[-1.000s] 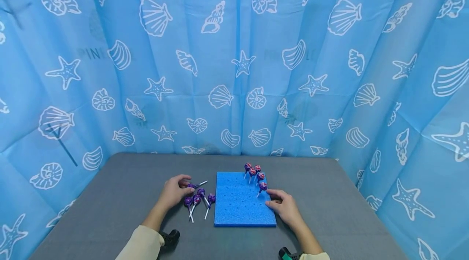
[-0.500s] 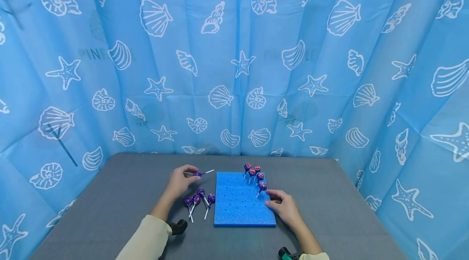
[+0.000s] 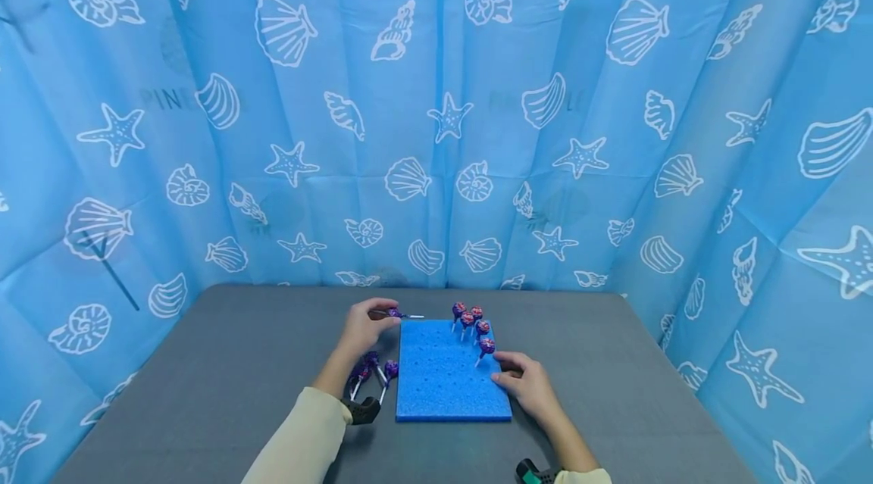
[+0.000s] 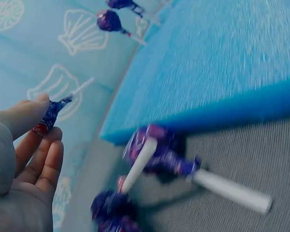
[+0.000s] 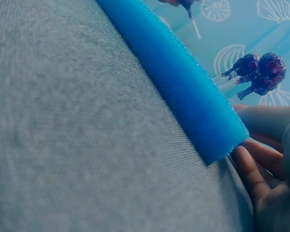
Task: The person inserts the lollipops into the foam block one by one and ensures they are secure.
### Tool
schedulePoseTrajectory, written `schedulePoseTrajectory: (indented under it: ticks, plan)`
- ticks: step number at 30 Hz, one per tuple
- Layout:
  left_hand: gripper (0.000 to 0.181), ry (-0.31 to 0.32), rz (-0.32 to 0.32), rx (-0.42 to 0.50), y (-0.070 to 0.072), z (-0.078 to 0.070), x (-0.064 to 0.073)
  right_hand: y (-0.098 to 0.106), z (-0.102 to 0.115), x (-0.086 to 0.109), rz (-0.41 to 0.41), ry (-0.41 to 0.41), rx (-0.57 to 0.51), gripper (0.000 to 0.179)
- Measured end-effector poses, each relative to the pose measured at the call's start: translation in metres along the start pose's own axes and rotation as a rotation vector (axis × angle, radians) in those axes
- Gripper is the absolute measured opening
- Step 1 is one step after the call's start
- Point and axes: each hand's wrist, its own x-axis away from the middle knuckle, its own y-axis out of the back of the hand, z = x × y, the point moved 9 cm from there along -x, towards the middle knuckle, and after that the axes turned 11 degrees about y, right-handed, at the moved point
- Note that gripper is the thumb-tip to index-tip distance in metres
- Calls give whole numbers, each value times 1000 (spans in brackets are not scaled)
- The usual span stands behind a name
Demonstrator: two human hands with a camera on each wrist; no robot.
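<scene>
I see the blue foam board (image 3: 436, 397) lying between the hands, with the held lollipop (image 3: 395, 313) by its far left corner; the left hand (image 3: 364, 326) pinches that sweet by its wrapped head; the right hand (image 3: 530, 387) grips the board's right edge. I count five planted lollipops (image 3: 486, 347) and at least three loose lollipops (image 3: 391, 370), partly arm-hidden.

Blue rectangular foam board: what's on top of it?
Five purple-and-red wrapped lollipops stand on the blue rectangular foam board, towards its far right corner. Their lower stick ends are hidden, apparently inside it.
</scene>
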Motion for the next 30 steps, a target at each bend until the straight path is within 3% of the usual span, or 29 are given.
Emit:
schedulePoseTrajectory:
  ticks: [19,30]
  plan:
    - [20,39,-21,16,-42,-9,-6,0,-1,1,-5,12,1,29]
    - [19,-33,-24,-116,-56,-27,-7,0,-1,1,-6,5,1,30]
